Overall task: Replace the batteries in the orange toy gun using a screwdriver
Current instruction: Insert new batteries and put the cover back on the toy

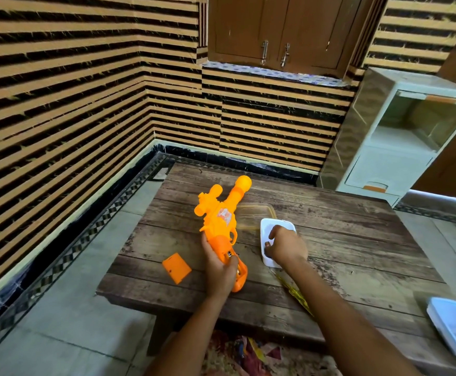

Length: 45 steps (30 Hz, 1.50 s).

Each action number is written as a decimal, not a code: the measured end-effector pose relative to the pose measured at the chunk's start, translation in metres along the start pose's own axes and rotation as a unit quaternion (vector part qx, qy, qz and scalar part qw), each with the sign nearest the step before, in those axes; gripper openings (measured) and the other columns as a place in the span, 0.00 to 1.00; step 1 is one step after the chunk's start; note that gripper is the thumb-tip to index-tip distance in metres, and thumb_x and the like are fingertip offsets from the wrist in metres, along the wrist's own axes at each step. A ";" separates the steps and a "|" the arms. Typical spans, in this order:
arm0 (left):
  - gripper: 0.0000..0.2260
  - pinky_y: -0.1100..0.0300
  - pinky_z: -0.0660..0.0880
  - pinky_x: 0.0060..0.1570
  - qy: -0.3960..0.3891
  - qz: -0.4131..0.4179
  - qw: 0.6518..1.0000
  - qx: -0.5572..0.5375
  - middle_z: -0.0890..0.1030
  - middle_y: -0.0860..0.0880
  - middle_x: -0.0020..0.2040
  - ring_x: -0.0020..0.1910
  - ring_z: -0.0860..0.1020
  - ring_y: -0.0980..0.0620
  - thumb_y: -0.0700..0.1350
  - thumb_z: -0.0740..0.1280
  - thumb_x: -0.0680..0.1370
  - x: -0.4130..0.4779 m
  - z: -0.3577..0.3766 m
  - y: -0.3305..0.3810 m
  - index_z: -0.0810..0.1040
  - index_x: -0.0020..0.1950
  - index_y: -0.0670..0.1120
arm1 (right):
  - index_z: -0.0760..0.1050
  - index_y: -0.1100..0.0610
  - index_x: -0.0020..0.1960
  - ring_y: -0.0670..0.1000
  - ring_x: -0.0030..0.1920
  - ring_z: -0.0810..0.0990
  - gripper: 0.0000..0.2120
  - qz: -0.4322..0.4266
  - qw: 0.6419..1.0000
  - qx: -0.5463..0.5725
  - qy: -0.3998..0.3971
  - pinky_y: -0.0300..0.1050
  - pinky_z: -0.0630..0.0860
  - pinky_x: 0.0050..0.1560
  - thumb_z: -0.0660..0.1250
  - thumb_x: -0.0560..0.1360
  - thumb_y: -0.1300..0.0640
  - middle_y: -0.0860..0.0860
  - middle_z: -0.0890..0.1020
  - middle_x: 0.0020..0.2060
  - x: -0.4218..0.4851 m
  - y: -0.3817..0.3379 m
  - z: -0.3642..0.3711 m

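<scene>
The toy gun (219, 214) is smooth orange plastic with a slight sheen, like the battery cover (176, 268). The table (357, 240) shows worn, matt wood planks. The small white tray (265, 227) looks like glossy plastic.

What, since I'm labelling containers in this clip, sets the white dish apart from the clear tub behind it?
The white dish is opaque; the clear tub is see-through. The right hand reaches into the white dish; no hand touches the clear tub. The white dish lies nearer the person, the clear tub farther back beside the toy gun. Both are round-cornered rectangles on the wooden table.
</scene>
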<state>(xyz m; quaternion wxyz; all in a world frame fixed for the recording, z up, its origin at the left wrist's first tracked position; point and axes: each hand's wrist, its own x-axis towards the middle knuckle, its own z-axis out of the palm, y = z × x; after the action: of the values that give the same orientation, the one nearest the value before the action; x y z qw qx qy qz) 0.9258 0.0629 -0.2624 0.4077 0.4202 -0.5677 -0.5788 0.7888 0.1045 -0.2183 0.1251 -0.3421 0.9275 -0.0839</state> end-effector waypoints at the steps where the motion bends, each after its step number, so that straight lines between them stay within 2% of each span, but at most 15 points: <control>1: 0.37 0.55 0.65 0.63 -0.006 -0.001 1.000 0.001 0.63 0.44 0.72 0.68 0.66 0.44 0.30 0.63 0.73 0.000 0.000 0.000 0.47 0.75 0.49 | 0.71 0.53 0.58 0.55 0.53 0.79 0.15 0.009 0.999 0.037 0.002 0.42 0.71 0.44 0.66 0.73 0.52 0.53 0.81 0.51 0.000 0.002 0.000; 4: 0.39 0.51 0.65 0.66 -0.017 -0.016 1.000 -0.002 0.61 0.44 0.73 0.69 0.64 0.44 0.31 0.64 0.73 0.002 -0.001 0.000 0.46 0.75 0.50 | 0.72 0.51 0.57 0.57 0.42 0.80 0.15 0.023 0.981 0.185 0.056 0.44 0.72 0.39 0.68 0.71 0.52 0.56 0.83 0.42 0.000 0.004 -0.002; 7: 0.37 0.47 0.64 0.67 -0.020 -0.015 0.999 -0.021 0.61 0.44 0.73 0.70 0.64 0.44 0.34 0.64 0.74 0.003 -0.001 0.000 0.47 0.75 0.50 | 0.76 0.57 0.54 0.57 0.32 0.79 0.10 0.023 0.919 0.382 0.093 0.48 0.75 0.33 0.67 0.73 0.57 0.55 0.81 0.32 -0.007 0.001 -0.010; 10: 0.32 0.44 0.65 0.67 0.017 -0.013 0.995 -0.097 0.65 0.44 0.71 0.68 0.67 0.44 0.48 0.64 0.74 0.003 -0.001 0.003 0.54 0.74 0.48 | 0.75 0.64 0.51 0.50 0.27 0.78 0.06 0.004 0.846 0.534 0.000 0.42 0.77 0.31 0.64 0.74 0.67 0.55 0.79 0.31 -0.024 -0.008 -0.016; 12: 0.24 0.46 0.63 0.69 0.037 -0.026 0.990 -0.135 0.66 0.44 0.71 0.69 0.67 0.45 0.48 0.59 0.79 0.005 -0.001 0.005 0.57 0.74 0.47 | 0.72 0.62 0.49 0.46 0.25 0.77 0.06 -0.033 0.828 0.555 -0.075 0.39 0.77 0.29 0.62 0.75 0.70 0.56 0.78 0.31 -0.039 -0.016 -0.013; 13: 0.20 0.47 0.63 0.69 0.042 -0.028 0.988 -0.148 0.66 0.44 0.71 0.69 0.66 0.46 0.47 0.56 0.81 0.006 -0.002 0.004 0.58 0.73 0.47 | 0.72 0.60 0.48 0.46 0.26 0.78 0.06 -0.051 0.830 0.547 -0.095 0.41 0.78 0.30 0.63 0.74 0.70 0.56 0.78 0.32 -0.044 -0.020 -0.008; 15: 0.20 0.50 0.64 0.68 0.053 -0.020 0.986 -0.160 0.68 0.45 0.70 0.67 0.68 0.49 0.51 0.54 0.81 0.009 -0.003 0.002 0.62 0.71 0.47 | 0.72 0.56 0.46 0.48 0.30 0.79 0.08 -0.095 0.870 0.477 -0.080 0.46 0.80 0.35 0.67 0.73 0.67 0.53 0.79 0.34 -0.050 -0.026 0.004; 18: 0.31 0.48 0.64 0.68 0.058 -0.024 0.985 -0.161 0.70 0.46 0.69 0.67 0.69 0.48 0.62 0.55 0.74 0.011 -0.003 -0.004 0.64 0.72 0.45 | 0.71 0.46 0.42 0.41 0.32 0.76 0.15 -0.142 0.913 0.382 -0.002 0.39 0.75 0.38 0.71 0.71 0.64 0.45 0.77 0.32 -0.056 -0.034 0.012; 21: 0.29 0.46 0.65 0.68 0.063 -0.027 0.985 -0.158 0.71 0.44 0.68 0.67 0.70 0.46 0.58 0.53 0.75 0.013 -0.002 -0.004 0.65 0.71 0.44 | 0.71 0.48 0.42 0.38 0.30 0.77 0.13 -0.179 0.918 0.353 0.006 0.40 0.76 0.37 0.70 0.71 0.65 0.43 0.76 0.29 -0.062 -0.041 0.014; 23: 0.26 0.46 0.66 0.67 0.061 -0.023 0.986 -0.156 0.71 0.44 0.68 0.66 0.70 0.46 0.56 0.53 0.77 0.014 -0.001 -0.004 0.65 0.71 0.44 | 0.70 0.45 0.40 0.45 0.34 0.79 0.15 -0.194 0.928 0.318 -0.004 0.45 0.77 0.40 0.69 0.71 0.65 0.43 0.76 0.28 -0.065 -0.044 0.015; 27: 0.19 0.47 0.65 0.68 0.071 -0.012 0.985 -0.159 0.69 0.42 0.69 0.68 0.68 0.44 0.47 0.51 0.83 0.014 -0.001 -0.005 0.65 0.71 0.42 | 0.80 0.54 0.47 0.51 0.43 0.81 0.09 -0.212 0.944 0.252 0.006 0.45 0.77 0.46 0.68 0.70 0.65 0.51 0.83 0.38 -0.063 -0.043 0.015; 32: 0.27 0.47 0.67 0.66 0.066 0.003 0.986 -0.153 0.72 0.43 0.67 0.65 0.71 0.45 0.55 0.53 0.76 0.011 -0.001 -0.005 0.66 0.71 0.42 | 0.83 0.57 0.48 0.50 0.46 0.81 0.08 -0.223 0.942 0.252 0.013 0.43 0.76 0.49 0.67 0.72 0.63 0.53 0.85 0.45 -0.065 -0.042 0.011; 39: 0.20 0.59 0.67 0.60 0.073 0.036 0.986 -0.144 0.71 0.42 0.67 0.64 0.70 0.48 0.46 0.55 0.80 0.010 0.000 -0.006 0.65 0.70 0.41 | 0.83 0.58 0.46 0.45 0.41 0.81 0.06 -0.191 0.924 0.331 0.016 0.37 0.76 0.44 0.72 0.70 0.62 0.54 0.85 0.43 -0.065 -0.039 0.018; 43: 0.27 0.54 0.67 0.63 0.073 0.045 0.986 -0.140 0.71 0.42 0.67 0.64 0.70 0.46 0.53 0.53 0.74 0.010 0.001 -0.007 0.66 0.70 0.41 | 0.83 0.59 0.45 0.46 0.39 0.81 0.07 -0.183 0.922 0.342 0.012 0.39 0.78 0.44 0.74 0.67 0.63 0.54 0.85 0.41 -0.067 -0.038 0.021; 45: 0.28 0.54 0.67 0.62 0.072 0.041 0.986 -0.144 0.71 0.42 0.67 0.64 0.70 0.46 0.54 0.52 0.74 0.010 0.001 -0.006 0.66 0.70 0.41 | 0.81 0.54 0.42 0.43 0.36 0.80 0.07 -0.182 0.922 0.342 0.020 0.40 0.78 0.42 0.74 0.67 0.63 0.51 0.84 0.37 -0.068 -0.038 0.023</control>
<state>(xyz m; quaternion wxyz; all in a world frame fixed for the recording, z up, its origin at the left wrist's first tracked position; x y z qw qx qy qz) 0.9220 0.0540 -0.2685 0.5266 0.3742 -0.4645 -0.6057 0.8687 0.1195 -0.2193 0.1987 -0.4398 0.7664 -0.4240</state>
